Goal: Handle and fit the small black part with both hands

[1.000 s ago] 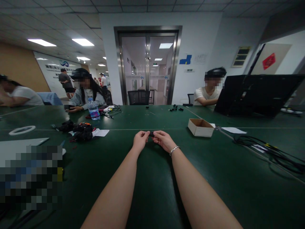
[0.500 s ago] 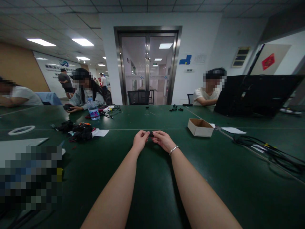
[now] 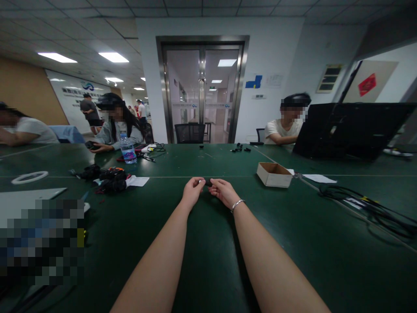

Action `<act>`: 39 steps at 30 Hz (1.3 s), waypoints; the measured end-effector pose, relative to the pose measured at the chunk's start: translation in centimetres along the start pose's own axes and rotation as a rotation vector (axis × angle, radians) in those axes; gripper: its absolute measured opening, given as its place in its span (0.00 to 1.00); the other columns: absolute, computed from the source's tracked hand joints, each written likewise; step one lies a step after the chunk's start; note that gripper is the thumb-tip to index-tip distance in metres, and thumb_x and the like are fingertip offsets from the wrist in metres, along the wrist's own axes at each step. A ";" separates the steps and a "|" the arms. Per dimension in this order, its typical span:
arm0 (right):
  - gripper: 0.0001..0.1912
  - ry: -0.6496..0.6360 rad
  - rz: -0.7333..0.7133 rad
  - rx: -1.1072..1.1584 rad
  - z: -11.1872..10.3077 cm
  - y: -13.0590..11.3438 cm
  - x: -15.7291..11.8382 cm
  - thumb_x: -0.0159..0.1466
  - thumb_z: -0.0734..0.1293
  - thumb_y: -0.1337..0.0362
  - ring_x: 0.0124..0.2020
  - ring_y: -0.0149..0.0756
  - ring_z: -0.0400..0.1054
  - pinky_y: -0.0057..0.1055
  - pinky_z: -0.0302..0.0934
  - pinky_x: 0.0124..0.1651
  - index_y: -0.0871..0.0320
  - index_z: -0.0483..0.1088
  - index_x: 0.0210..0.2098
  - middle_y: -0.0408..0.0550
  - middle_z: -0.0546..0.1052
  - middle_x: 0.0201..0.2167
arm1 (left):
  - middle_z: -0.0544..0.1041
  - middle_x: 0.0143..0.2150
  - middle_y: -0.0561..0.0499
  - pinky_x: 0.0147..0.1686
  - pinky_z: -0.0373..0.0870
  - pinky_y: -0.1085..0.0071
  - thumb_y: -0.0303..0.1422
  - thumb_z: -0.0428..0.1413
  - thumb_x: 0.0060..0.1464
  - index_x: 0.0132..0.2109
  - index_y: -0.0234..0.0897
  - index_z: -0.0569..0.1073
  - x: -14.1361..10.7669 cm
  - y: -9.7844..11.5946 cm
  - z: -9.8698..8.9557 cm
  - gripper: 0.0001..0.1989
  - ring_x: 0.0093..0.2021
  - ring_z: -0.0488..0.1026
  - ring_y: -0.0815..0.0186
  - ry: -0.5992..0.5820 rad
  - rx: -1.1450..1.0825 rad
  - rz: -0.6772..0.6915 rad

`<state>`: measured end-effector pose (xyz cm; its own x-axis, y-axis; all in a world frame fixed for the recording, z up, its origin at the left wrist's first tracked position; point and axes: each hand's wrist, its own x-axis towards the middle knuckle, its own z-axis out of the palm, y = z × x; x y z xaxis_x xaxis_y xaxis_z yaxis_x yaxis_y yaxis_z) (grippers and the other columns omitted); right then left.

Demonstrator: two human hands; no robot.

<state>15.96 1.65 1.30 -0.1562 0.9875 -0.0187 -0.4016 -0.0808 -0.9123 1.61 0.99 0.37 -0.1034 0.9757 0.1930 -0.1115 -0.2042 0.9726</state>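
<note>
Both forearms reach forward over the dark green table. A small dark object (image 3: 207,183) is held between my two hands; its details are too small to tell. My left hand (image 3: 193,191) pinches its left end, where a tiny bright spot shows at the fingertips. Thumb and fingers of my right hand (image 3: 223,191) are closed on its right end. A silver bracelet (image 3: 237,205) is on my right wrist. The hands are close together, with the object bridging the gap.
An open cardboard box (image 3: 274,176) stands to the right, near black cables (image 3: 371,211). Leftward are a water bottle (image 3: 128,150), a black tangled bundle (image 3: 112,178) and a white ring (image 3: 30,177). Small black pieces (image 3: 240,148) lie farther back. People sit across the table.
The dark object shows a little more between my fingertips, and a bright spot now appears at my left fingertips. My hands have barely shifted.
</note>
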 end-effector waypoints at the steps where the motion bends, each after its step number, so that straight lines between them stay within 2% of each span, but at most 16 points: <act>1: 0.09 0.001 -0.001 0.002 0.0 0.0 0.0 0.56 0.74 0.67 0.22 0.30 0.69 0.21 0.65 0.23 0.64 0.71 0.29 0.50 0.74 0.21 | 0.74 0.32 0.48 0.31 0.67 0.74 0.36 0.62 0.46 0.39 0.33 0.74 0.0 0.0 0.0 0.13 0.31 0.70 0.68 0.010 -0.003 -0.004; 9: 0.07 0.020 0.002 0.003 0.2 -0.1 -0.1 0.59 0.72 0.69 0.20 0.28 0.68 0.20 0.64 0.22 0.64 0.70 0.29 0.50 0.74 0.20 | 0.75 0.39 0.45 0.32 0.68 0.75 0.31 0.61 0.46 0.40 0.34 0.74 0.0 0.0 -0.1 0.12 0.36 0.71 0.67 0.012 0.042 0.047; 12: 0.07 0.025 0.005 -0.008 0.2 -0.1 -0.1 0.59 0.72 0.68 0.20 0.28 0.68 0.20 0.64 0.22 0.64 0.70 0.29 0.50 0.74 0.20 | 0.74 0.40 0.45 0.31 0.69 0.74 0.33 0.62 0.46 0.42 0.34 0.74 0.0 0.0 0.0 0.14 0.36 0.72 0.66 0.017 0.023 0.029; 16: 0.09 0.024 0.007 -0.014 0.3 -0.1 -0.1 0.57 0.74 0.67 0.20 0.28 0.68 0.20 0.65 0.22 0.64 0.70 0.29 0.49 0.74 0.20 | 0.74 0.36 0.46 0.30 0.68 0.74 0.37 0.63 0.44 0.39 0.33 0.73 0.2 -0.3 0.1 0.16 0.31 0.72 0.68 0.043 -0.017 -0.029; 22: 0.07 0.008 0.010 -0.018 0.3 -0.2 -0.3 0.56 0.73 0.69 0.21 0.28 0.68 0.20 0.65 0.22 0.64 0.70 0.29 0.48 0.74 0.20 | 0.72 0.27 0.50 0.28 0.65 0.75 0.40 0.64 0.43 0.34 0.31 0.73 0.5 -0.6 -0.1 0.16 0.26 0.68 0.71 0.017 0.000 -0.038; 27: 0.08 -0.002 0.009 -0.016 0.2 -0.3 -0.3 0.56 0.74 0.69 0.21 0.29 0.68 0.20 0.65 0.22 0.64 0.70 0.29 0.49 0.73 0.20 | 0.72 0.26 0.50 0.28 0.65 0.74 0.41 0.63 0.43 0.33 0.32 0.73 0.6 -0.8 -0.3 0.16 0.26 0.69 0.70 0.002 0.001 -0.015; 31: 0.09 -0.010 0.008 -0.026 0.1 -0.2 -0.2 0.57 0.74 0.67 0.20 0.28 0.67 0.19 0.62 0.20 0.65 0.70 0.29 0.50 0.73 0.20 | 0.73 0.29 0.49 0.32 0.67 0.72 0.36 0.62 0.45 0.35 0.33 0.74 0.5 -0.8 -0.4 0.12 0.29 0.70 0.68 -0.006 0.045 0.053; 34: 0.12 0.017 0.016 -0.050 0.2 -0.3 -0.1 0.57 0.73 0.64 0.19 0.28 0.66 0.19 0.60 0.18 0.64 0.69 0.27 0.50 0.73 0.19 | 0.76 0.35 0.47 0.40 0.68 0.68 0.31 0.62 0.44 0.37 0.34 0.75 0.3 -0.4 -0.4 0.10 0.35 0.72 0.66 -0.012 0.081 0.129; 39: 0.11 0.040 0.024 -0.070 0.3 -0.4 -0.1 0.61 0.70 0.64 0.17 0.28 0.65 0.19 0.59 0.17 0.64 0.68 0.28 0.50 0.72 0.18 | 0.76 0.39 0.46 0.46 0.68 0.66 0.27 0.61 0.44 0.37 0.34 0.75 0.1 0.1 -0.3 0.10 0.39 0.73 0.65 -0.040 0.049 0.158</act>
<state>15.84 1.54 1.78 -0.1282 0.9902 -0.0562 -0.3336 -0.0964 -0.9378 1.30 1.01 0.48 -0.0763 0.9343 0.3483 -0.0486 -0.3524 0.9346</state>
